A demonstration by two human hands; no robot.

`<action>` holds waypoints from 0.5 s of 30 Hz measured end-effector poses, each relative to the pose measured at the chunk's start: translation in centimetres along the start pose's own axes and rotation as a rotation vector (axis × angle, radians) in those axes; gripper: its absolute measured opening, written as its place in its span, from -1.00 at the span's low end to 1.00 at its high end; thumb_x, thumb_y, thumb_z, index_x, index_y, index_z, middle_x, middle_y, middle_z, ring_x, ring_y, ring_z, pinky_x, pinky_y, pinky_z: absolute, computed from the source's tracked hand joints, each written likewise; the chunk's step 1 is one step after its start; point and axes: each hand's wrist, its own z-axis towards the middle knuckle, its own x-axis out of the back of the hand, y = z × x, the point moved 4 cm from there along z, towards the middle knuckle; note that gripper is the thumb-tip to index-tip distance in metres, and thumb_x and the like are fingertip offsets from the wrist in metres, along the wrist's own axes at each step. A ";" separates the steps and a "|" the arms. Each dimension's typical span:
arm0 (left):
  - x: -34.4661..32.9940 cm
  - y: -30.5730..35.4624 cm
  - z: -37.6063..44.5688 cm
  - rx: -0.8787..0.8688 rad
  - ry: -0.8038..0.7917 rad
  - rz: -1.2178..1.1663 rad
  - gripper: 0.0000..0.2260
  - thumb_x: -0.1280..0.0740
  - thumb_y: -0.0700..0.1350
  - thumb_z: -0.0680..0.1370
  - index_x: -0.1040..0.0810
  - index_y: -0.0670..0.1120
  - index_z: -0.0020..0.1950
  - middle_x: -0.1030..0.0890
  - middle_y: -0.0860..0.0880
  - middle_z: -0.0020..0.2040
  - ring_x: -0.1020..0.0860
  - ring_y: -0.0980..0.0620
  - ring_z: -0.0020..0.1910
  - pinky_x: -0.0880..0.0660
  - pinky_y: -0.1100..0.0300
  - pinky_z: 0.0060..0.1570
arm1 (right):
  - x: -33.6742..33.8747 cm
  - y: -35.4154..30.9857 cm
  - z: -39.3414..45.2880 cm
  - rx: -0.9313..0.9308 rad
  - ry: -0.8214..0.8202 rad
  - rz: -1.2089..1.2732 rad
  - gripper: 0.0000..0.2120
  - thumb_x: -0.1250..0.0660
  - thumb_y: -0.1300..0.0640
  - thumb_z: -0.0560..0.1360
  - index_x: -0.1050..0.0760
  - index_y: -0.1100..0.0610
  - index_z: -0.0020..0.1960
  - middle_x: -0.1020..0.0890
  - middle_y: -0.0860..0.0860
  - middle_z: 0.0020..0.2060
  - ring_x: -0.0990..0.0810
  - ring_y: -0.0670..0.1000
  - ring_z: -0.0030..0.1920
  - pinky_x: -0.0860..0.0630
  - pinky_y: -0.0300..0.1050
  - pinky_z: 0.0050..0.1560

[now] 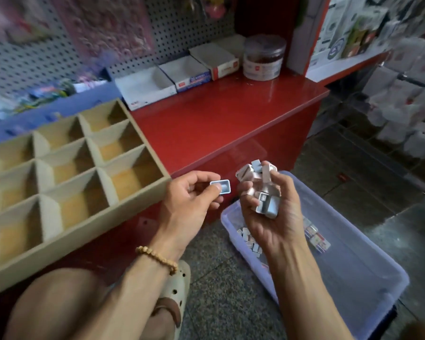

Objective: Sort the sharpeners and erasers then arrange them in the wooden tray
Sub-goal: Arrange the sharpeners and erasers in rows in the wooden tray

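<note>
While over the bin [368,273] (clear plastic), sharpeners [258,190] in both hands [272,217].

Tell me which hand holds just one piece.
The left hand: it pinches a single sharpener, while the right hand grips a whole bunch.

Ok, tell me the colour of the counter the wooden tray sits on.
Glossy red counter, shown best in the head view, the only one.

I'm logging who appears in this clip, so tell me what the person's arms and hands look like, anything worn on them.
Both forearms are bare, no sleeves or gloves. The left hand has a tan beaded bracelet at its wrist. The right hand shows nothing worn.
</note>
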 end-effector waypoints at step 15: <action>23.6 4.2 -1.0 0.000 0.248 0.267 -0.87 -0.44 -0.32 0.47 -0.64 -0.10 -0.17 -0.65 -0.05 -0.34 -0.56 0.17 -0.45 -0.50 0.35 -0.41 | -11.9 17.9 1.2 -0.380 -0.251 -0.094 -0.67 -0.56 0.25 0.18 -0.59 0.16 -0.08 -0.53 0.11 -0.10 -0.54 0.01 -0.33 -0.42 -0.25 -0.53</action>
